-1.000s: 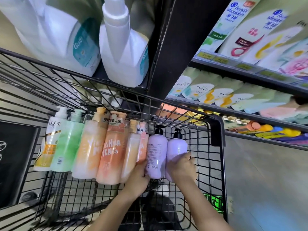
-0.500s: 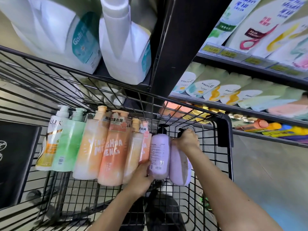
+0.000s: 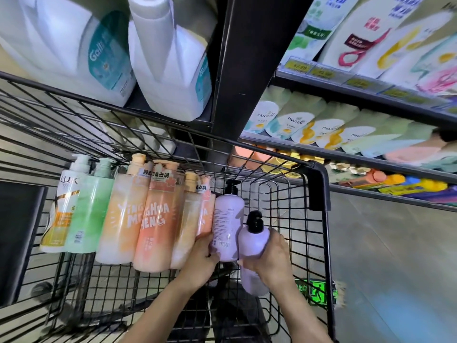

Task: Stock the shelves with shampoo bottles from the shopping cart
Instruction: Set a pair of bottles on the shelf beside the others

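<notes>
A black wire shopping cart holds a row of pump bottles. Two are lilac with black pumps. My right hand grips the nearer lilac bottle round its middle and holds it lifted toward me. My left hand grips the lower end of the other lilac bottle, which still leans in the row. To the left stand several orange bottles, a green bottle and a white and gold bottle.
Shelves at the right carry rows of shampoo: a pale green Pantene row, white bottles above, small colourful items below. Big white jugs stand on a shelf at the upper left. A black upright post divides them. Grey floor shows at the right.
My right hand has moved from the pump of the right lilac bottle to its body and pulled the bottle up and toward me. My left hand stays on the other lilac bottle.
</notes>
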The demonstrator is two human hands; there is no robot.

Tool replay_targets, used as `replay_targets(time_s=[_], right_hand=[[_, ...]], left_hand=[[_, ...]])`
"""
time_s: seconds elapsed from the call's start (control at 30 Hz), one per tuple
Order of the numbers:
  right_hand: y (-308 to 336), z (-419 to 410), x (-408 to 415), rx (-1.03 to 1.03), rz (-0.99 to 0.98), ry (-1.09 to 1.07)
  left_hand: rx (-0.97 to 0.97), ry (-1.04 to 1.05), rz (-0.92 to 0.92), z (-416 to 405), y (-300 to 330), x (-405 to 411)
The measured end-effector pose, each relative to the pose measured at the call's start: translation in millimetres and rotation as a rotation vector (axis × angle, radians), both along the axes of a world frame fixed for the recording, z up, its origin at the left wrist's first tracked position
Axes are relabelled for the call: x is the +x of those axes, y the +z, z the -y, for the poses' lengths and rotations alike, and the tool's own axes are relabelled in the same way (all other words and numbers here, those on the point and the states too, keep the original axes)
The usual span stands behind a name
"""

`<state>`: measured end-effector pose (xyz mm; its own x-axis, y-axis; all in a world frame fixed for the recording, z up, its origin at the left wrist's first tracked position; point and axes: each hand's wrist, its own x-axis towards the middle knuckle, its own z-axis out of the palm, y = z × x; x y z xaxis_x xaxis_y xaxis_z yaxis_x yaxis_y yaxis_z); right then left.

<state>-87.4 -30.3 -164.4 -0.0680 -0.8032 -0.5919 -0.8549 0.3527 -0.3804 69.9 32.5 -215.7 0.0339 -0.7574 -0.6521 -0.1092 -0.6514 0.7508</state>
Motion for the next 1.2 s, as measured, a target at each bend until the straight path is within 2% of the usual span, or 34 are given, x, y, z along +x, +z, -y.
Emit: replay_targets(time_s=[0.13, 0.3, 0.37, 0.5, 0.6, 0.67, 0.8, 0.83, 0.9, 0.97, 1.03, 1.1, 1.2], right_hand=[[9, 3, 7, 0.067, -0.054, -0.033], [72, -12, 4, -0.088, 0.145, -0.072], [106, -12, 0, -0.123, 0.241, -0.094], [165, 5, -21, -0.131, 0.499, -0.255], [188, 22, -47, -0.144, 0.647, -0.322], [193, 28, -61, -0.143, 0.738, -0.404], [196, 30, -74, -0.083, 0.874, -0.534], [195, 28, -77, -0.073, 0.887, -0.556], [194, 23, -82, -0.060, 0.895, -0.592], [197, 18, -87, -0.059, 0.886, -0.603], [202, 12, -93, -0.047, 0.895, -0.610], [211, 6, -98, -0.049, 0.902, -0.633], [231, -6, -104, -0.061, 0.885, -0.650]], left_hand=[[-0.056, 0.006, 0.030, 0, 0, -3], [-0.009, 0.090, 0.094, 9, 12, -9], [0.067, 0.146, 0.192, 17, 17, -17], [0.338, -0.027, 0.526, 45, 27, -36], [0.487, -0.143, 0.681, 62, 30, -59], [0.584, -0.151, 0.751, 67, 26, -71], [0.520, -0.286, 0.907, 68, 15, -72], [0.508, -0.314, 0.897, 66, 12, -68], [0.501, -0.294, 0.729, 65, 20, -59], [0.451, -0.189, 0.427, 65, 34, -48], [0.470, -0.018, 0.095, 59, 53, -39], [0.489, 0.107, -0.160, 49, 81, -34], [0.467, 0.173, -0.294, 32, 130, -29]])
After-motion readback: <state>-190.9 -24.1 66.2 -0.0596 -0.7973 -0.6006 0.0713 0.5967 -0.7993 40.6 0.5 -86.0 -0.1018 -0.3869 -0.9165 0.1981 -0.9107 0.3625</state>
